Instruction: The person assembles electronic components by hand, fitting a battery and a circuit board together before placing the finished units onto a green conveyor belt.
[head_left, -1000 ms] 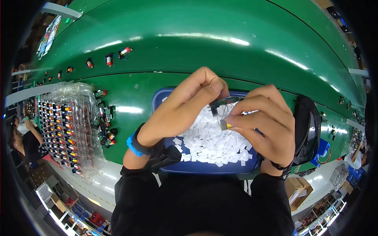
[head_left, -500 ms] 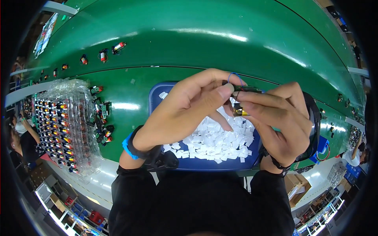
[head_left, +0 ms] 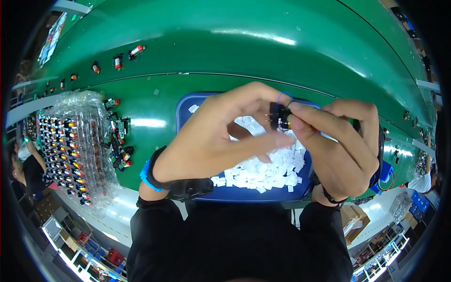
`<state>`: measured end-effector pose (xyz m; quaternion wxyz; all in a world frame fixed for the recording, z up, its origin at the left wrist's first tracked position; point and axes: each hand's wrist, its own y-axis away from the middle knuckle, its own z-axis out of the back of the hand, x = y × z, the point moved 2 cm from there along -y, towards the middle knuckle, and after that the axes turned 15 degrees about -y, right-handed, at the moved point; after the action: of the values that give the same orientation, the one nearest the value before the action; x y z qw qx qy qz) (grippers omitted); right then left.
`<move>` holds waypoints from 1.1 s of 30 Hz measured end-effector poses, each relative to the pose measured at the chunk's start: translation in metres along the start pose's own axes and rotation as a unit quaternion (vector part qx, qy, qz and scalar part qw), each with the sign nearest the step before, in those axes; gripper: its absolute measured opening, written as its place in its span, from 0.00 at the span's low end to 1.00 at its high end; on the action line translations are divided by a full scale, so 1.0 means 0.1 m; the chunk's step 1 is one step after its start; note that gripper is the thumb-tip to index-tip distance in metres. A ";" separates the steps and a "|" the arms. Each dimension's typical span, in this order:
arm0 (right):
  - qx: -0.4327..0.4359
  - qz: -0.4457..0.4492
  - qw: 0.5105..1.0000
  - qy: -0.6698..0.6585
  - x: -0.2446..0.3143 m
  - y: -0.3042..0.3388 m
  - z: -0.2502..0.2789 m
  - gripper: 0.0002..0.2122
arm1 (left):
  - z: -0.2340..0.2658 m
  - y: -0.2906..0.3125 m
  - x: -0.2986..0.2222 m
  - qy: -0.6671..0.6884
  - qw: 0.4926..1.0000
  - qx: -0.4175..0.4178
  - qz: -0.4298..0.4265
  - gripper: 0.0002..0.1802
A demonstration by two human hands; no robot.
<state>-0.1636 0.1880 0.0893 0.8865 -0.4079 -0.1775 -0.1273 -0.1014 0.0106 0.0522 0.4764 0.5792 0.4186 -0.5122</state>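
Note:
My right hand pinches a small electronic assembly between thumb and fingers. Its black end, with thin metal pins, points left, and a blue wire loops above it; the rest is hidden by my fingers. My left hand curves around the pin end with thumb and forefinger apart, the thumb smeared by motion. Its forefinger tip lies by the wire; contact is unclear. Below both hands stands a blue tray holding many small white slips.
Left on the green table are clear plastic trays filled with similar assemblies, beside a loose pile. More assemblies lie in a row at the far left. A blue container stands at right.
The assembly has turned, so its black pinned end now shows on the left. My left thumb has come off it and moved down. My right hand has kept its pinch.

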 end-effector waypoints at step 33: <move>-0.135 -0.264 0.820 -0.489 0.00 0.07 -0.12 0.17 | -0.06 -0.01 -0.03 -0.311 0.885 -0.195 -0.286 0.22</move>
<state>-0.1587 0.1833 0.0768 0.5512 -0.4698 -0.6699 -0.1633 -0.1017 0.0165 0.0552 0.5183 0.1409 0.4877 -0.6882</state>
